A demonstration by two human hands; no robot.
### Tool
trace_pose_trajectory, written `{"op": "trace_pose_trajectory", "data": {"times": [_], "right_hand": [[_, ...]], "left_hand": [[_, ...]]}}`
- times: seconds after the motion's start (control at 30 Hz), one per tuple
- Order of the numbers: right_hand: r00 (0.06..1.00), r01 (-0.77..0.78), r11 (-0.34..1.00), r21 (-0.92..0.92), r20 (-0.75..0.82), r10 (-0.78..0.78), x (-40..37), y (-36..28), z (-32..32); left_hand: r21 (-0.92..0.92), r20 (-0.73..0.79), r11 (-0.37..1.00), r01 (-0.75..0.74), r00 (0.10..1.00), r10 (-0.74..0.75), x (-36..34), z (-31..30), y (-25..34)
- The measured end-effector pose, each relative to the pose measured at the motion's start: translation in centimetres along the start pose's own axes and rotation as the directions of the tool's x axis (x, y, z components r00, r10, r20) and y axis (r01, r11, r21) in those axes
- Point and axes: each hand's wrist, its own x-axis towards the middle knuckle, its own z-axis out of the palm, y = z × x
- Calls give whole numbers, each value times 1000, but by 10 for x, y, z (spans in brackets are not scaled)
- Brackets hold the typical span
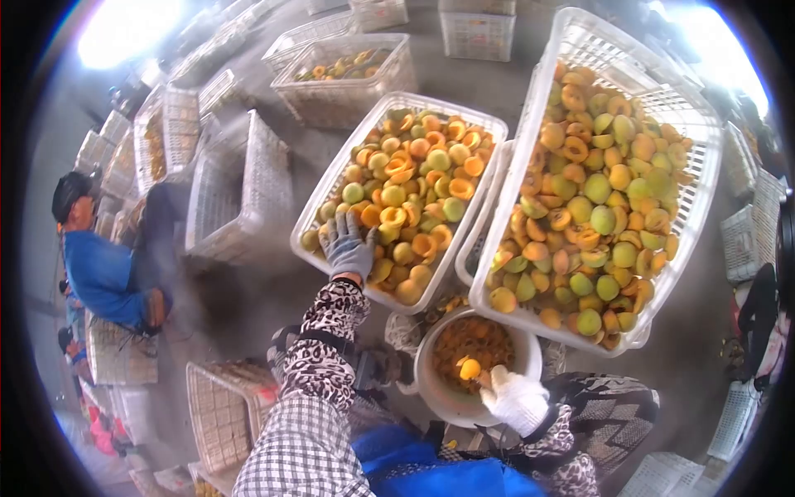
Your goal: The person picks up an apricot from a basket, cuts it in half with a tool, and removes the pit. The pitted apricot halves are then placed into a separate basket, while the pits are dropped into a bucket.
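My left hand (346, 246), in a grey glove, lies with spread fingers on the fruit at the near left edge of a white crate (325, 195). Halved apricots (401, 162), orange and greenish, fill that crate. Over a white bucket (424, 370) between my knees, my right hand (515, 401) is closed in a white knitted glove. A small round yellow-orange piece (469, 369) shows just beyond its fingertips; what the fingers grip is too small to make out. Brown-orange pits or scraps (470, 341) lie inside the bucket.
A larger white crate (704, 157) heaped with apricot halves stands tilted on the right. Left of me is an upright lattice crate (258, 178); another crate (339, 98) with fruit stands behind. A person in blue (108, 269) sits at far left. More crates surround us.
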Motion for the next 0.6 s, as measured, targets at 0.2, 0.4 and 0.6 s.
{"op": "trace_pose_trajectory", "data": {"times": [0.2,0.4,0.6], "right_hand": [[989,17,974,-226,-142,-50,-22,9,-1],[999,-45,850,-526,0,53,-44,67,123],[979,-187,952,242,-40,202,-67,60,42]], "left_hand": [[129,67,990,52,996,-61,20,-10,9],[90,-192,855,-511,834,518,17,9,47],[-258,-546,697,-669,696,466,-6,-116,167]]}}
